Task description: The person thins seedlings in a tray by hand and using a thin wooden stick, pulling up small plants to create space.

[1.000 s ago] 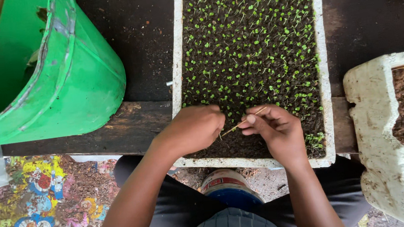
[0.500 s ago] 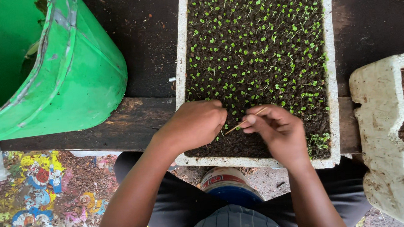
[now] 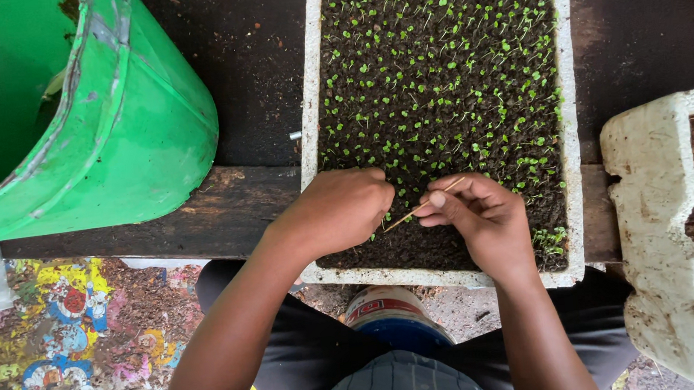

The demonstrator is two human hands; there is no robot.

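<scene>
Seen from above: thin wooden stick (image 3: 424,205) pinched between thumb and fingertips of the right hand (image 3: 480,222), long axis slanting down and to the left, tip aimed at the left hand (image 3: 340,211). Left hand curled loosely closed, knuckles up, resting on dark soil at the near end of the white foam seedling tray (image 3: 309,113); anything inside its fingers hidden. Both hands nearly touching, stick bridging the gap. Rows of tiny green sprouts (image 3: 453,63) just beyond the fingers. Green bucket (image 3: 117,133) tipped at left, second foam box (image 3: 654,214) at right.
</scene>
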